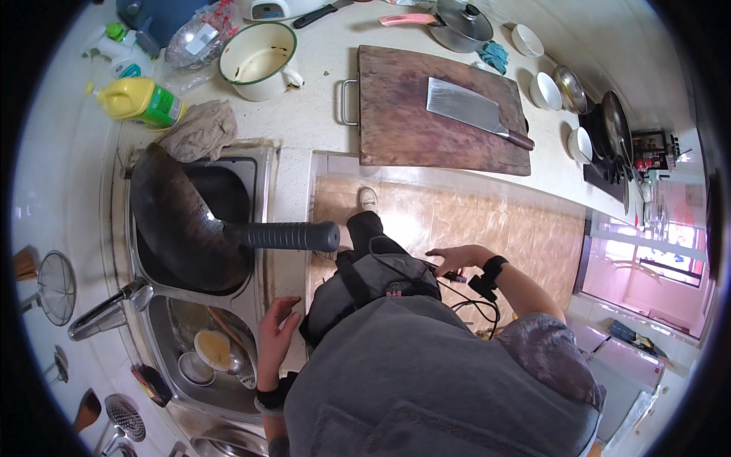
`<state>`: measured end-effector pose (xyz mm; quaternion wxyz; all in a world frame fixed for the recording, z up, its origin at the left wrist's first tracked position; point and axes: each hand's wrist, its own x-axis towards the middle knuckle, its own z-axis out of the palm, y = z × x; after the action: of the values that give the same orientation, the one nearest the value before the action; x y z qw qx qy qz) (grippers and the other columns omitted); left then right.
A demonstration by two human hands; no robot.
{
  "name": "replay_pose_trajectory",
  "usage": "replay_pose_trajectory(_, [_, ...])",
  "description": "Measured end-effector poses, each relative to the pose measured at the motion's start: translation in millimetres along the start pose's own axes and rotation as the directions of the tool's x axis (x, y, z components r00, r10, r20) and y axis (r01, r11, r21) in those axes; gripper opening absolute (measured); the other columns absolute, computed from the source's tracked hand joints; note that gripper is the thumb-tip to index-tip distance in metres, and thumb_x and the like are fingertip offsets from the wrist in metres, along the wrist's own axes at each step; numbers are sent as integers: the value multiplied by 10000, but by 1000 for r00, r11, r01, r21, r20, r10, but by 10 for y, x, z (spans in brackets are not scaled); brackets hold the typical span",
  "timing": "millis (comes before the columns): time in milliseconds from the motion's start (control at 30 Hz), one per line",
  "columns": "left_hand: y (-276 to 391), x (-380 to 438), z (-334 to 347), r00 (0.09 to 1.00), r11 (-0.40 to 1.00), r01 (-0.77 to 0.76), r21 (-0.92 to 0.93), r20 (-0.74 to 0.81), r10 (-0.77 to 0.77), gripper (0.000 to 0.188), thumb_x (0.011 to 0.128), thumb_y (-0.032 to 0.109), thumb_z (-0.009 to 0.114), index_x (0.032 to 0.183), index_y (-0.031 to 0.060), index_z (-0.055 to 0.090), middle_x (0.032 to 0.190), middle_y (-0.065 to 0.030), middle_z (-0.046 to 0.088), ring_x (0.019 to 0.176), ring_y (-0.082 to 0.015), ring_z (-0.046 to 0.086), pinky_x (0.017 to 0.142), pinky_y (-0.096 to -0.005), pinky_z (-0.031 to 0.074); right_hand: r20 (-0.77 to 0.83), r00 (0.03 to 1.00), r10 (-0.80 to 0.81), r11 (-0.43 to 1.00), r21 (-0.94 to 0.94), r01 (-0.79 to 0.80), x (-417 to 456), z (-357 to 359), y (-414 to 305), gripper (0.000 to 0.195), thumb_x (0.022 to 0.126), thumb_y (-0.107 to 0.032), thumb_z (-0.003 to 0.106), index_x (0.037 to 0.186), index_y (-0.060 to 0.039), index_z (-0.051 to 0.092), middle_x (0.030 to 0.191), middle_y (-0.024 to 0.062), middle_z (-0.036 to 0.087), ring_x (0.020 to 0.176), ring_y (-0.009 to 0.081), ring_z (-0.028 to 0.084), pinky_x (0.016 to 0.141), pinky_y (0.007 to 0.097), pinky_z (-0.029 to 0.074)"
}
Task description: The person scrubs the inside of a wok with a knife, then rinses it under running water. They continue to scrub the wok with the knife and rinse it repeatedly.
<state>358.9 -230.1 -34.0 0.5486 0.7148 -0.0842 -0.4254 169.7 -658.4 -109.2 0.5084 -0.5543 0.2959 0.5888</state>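
Note:
My left hand [278, 330], fingers apart and holding nothing, hovers beside the lower sink basin [234, 404]. In that basin sit a bowl with yellowish contents [212, 349], other dishes and a brown stick. A dark wok [177, 228] lies tilted on its side in the upper basin, its ridged grey handle [291, 236] reaching out over the counter edge. My right hand [461, 258] is at my right side with its fingers spread, next to the grey waist bag [394, 268] and a black cable [495, 314]. Whether it touches the cable's connector, I cannot tell.
A cleaver [462, 105] lies on a wooden chopping board [394, 131] ahead. An enamel pot [257, 63], a lidded saucepan [461, 25] and white bowls [545, 91] share the counter. A yellow bottle [137, 101] stands by a cloth [200, 130]. The faucet [108, 308] projects over the sink.

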Motion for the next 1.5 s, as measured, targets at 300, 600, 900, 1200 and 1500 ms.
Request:
replay_pose_trajectory(300, [90, 76, 129, 995, 997, -19, -72, -100, 12, 264, 947, 68, 592, 1202, 3, 563, 1208, -103, 647, 1132, -173, 592, 994, -311, 428, 228, 973, -43, 991, -115, 71, 106, -336, 228, 1017, 784, -94, 697, 1557, -415, 120, 837, 62, 566, 637, 158, 537, 552, 314, 477])
replay_pose_trajectory(600, [266, 264, 425, 990, 997, 20, -69, -140, -29, 272, 941, 34, 571, 1206, -24, 554, 1201, -136, 649, 1139, -203, 600, 1002, -320, 439, 319, 945, -67, 912, -365, 188, -389, -725, -120, 1014, 761, -8, 599, 1575, -315, 78, 798, 27, 516, 615, 149, 487, 546, 298, 398])
replay_pose_trajectory(900, [288, 389, 615, 987, 999, 12, 38, -162, -5, 242, 921, 1, 578, 1161, -25, 574, 1151, -133, 665, 1073, -196, 626, 955, -319, 478, 290, 930, -228, 772, -528, 354, 286, -765, -532, 1047, 639, 19, 609, 1565, -284, 225, 1087, 153, 650, 1003, 281, 576, 853, 406, 453])
replay_pose_trajectory(1200, [251, 674, 784, 997, 979, -38, 198, -52, 50, 234, 877, 49, 646, 1107, 12, 623, 1094, -120, 672, 1023, -229, 652, 879, -347, 500, 493, 818, -297, 902, -135, 409, -234, -926, -587, 1014, 643, 61, 686, 1542, -89, 243, 1420, 81, 469, 1227, 197, 438, 1044, 341, 350])
replay_pose_trajectory(1500, [514, 1005, 964, 972, 851, -234, 471, 118, 202, 245, 844, 107, 681, 1075, 35, 644, 1047, -162, 647, 1017, -359, 623, 874, -398, 486, 400, 885, -239, 893, -267, 362, -604, -846, 46, 1157, 618, 29, 616, 1598, -197, 45, 866, 51, 572, 727, 163, 520, 649, 274, 410])
